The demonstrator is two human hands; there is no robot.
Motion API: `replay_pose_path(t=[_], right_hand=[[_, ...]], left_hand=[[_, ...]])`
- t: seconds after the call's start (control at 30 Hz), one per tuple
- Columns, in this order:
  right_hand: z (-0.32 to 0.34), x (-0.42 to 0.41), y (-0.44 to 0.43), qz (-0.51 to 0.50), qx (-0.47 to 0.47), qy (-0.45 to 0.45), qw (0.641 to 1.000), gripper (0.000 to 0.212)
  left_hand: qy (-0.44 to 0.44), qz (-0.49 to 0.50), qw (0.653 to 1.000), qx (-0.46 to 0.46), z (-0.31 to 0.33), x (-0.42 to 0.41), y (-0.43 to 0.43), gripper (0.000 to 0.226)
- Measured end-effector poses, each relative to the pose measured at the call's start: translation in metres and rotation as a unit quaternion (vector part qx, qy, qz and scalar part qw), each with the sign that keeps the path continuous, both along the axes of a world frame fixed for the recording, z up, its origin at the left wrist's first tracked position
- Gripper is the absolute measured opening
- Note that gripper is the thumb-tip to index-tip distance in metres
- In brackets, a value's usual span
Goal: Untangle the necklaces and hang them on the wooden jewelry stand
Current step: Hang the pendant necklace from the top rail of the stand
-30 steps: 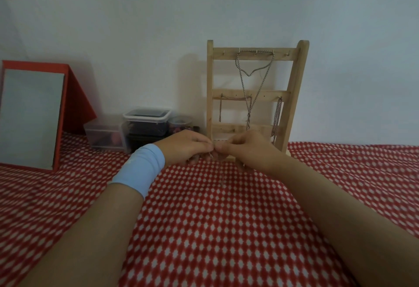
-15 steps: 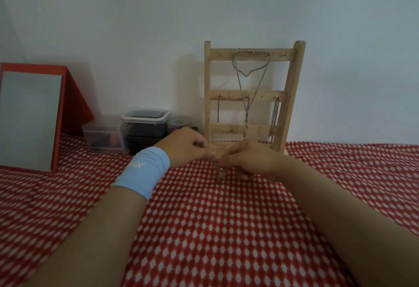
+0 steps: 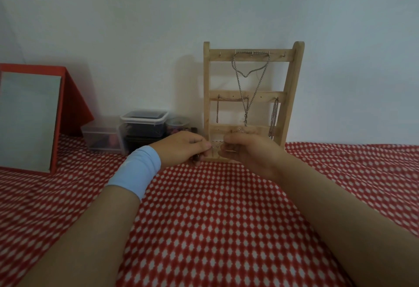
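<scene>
The job looked well on but not finished. On the wooden jewelry stand (image 3: 206,87), against the wall, a long chain (image 3: 241,85) hung from the top rail's hooks. A shorter chain (image 3: 229,99) was draped along the left of the middle rail, and a bunched chain (image 3: 274,119) hung at that rail's right end. The bottom rail seemed bare, though the hands hid part of it.

Just in front of the stand's base, the left hand (image 3: 183,147) and right hand (image 3: 247,153) were nearly touching. Both had their fingers curled, pinching a fine chain (image 3: 215,148) stretched between the fingertips. It was too thin and blurred to tell whether a knot remained. I judged this one was left to free and hook up.

Left of the stand sat a lidded plastic tub (image 3: 144,123), a clear box (image 3: 99,137) and a small jar (image 3: 178,123). Further left leaned a red-framed mirror (image 3: 27,119). A red dotted cloth (image 3: 215,218) covered the bench. Nothing blocked the stand except the chains already hanging, which a new one could snag on.
</scene>
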State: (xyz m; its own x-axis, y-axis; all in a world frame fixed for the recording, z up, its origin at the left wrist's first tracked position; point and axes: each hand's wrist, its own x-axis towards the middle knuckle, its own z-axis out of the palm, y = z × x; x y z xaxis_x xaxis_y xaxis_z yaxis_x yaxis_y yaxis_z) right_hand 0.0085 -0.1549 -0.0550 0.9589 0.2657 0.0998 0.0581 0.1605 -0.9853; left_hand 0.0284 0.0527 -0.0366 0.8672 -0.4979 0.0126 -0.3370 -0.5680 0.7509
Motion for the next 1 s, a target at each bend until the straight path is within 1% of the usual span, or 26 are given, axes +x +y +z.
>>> replay_pose_path(t=[0.13,0.17,0.2,0.23,0.27,0.3,0.33,0.4,0.47,0.53,0.57,0.6,0.63,0.67,0.7,0.73,0.77,0.83,0.87,0.93,1.0], right_hand=[[0.001,0.001,-0.002,0.009,0.035,0.03,0.999,0.005],[0.001,0.001,-0.002,-0.004,0.034,0.032,0.999,0.007],[0.0,0.002,-0.002,-0.022,0.021,0.027,0.999,0.014],[0.0,0.002,-0.002,-0.045,-0.003,0.016,0.999,0.02],[0.0,0.001,-0.002,-0.074,-0.039,-0.003,0.996,0.021],[0.0,-0.001,-0.001,-0.111,-0.078,-0.025,0.991,0.018],[0.001,-0.002,0.001,-0.152,-0.116,-0.048,0.98,0.014],[0.001,-0.002,0.002,-0.217,-0.167,-0.089,0.958,0.014],[0.003,0.0,0.0,-0.226,-0.195,-0.115,0.947,0.015],[0.004,0.001,-0.005,-0.219,-0.248,-0.122,0.936,0.017],[0.005,0.002,-0.009,-0.214,-0.28,-0.122,0.928,0.021],[0.005,0.002,-0.011,-0.201,-0.315,-0.121,0.919,0.026],[0.006,0.002,-0.014,-0.179,-0.356,-0.118,0.91,0.03],[0.007,0.002,-0.015,-0.146,-0.398,-0.113,0.898,0.032],[0.008,0.001,-0.015,-0.109,-0.442,-0.106,0.884,0.031],[0.01,0.0,-0.016,-0.074,-0.488,-0.1,0.864,0.03],[0.012,-0.001,-0.016,-0.046,-0.536,-0.1,0.837,0.029],[0.016,-0.005,-0.016,0.007,-0.614,-0.1,0.783,0.03],[0.018,-0.007,-0.015,0.033,-0.633,-0.087,0.768,0.03],[0.023,-0.012,-0.012,0.062,-0.645,-0.067,0.759,0.026],[0.028,-0.016,-0.008,0.041,-0.649,-0.103,0.753,0.019]], left_hand=[[-0.012,0.007,0.999,-0.04,-0.002,0.002,0.0,0.031],[-0.019,0.018,0.999,-0.043,-0.002,0.003,0.001,0.031],[-0.02,0.026,0.998,-0.046,-0.003,0.003,0.002,0.03],[-0.012,0.03,0.998,-0.048,-0.003,0.004,0.004,0.03],[0.003,0.029,0.998,-0.047,-0.003,0.005,0.005,0.029],[0.017,0.026,0.999,-0.043,-0.003,0.005,0.006,0.028],[0.025,0.02,0.999,-0.028,-0.002,0.004,0.006,0.027],[0.01,0.013,0.999,0.04,-0.001,0.003,0.006,0.026],[-0.02,0.022,0.994,0.107,0.001,0.003,0.009,0.027],[-0.029,0.047,0.992,0.117,0.002,0.005,0.013,0.029],[-0.029,0.063,0.993,0.097,0.001,0.007,0.015,0.03],[-0.019,0.079,0.995,0.056,0.0,0.01,0.015,0.032],[0.01,0.095,0.995,-0.014,-0.001,0.013,0.015,0.032],[0.053,0.109,0.987,-0.107,-0.001,0.014,0.013,0.032],[0.092,0.115,0.972,-0.185,0.0,0.015,0.013,0.032],[0.114,0.114,0.959,-0.232,0.002,0.016,0.012,0.033],[0.125,0.111,0.953,-0.252,0.005,0.017,0.012,0.034],[0.139,0.119,0.949,-0.256,0.01,0.014,0.013,0.034],[0.124,0.124,0.954,-0.243,0.013,0.011,0.013,0.034],[0.084,0.101,0.966,-0.223,0.018,0.006,0.011,0.036],[0.099,0.065,0.967,-0.224,0.024,-0.002,0.006,0.035]])
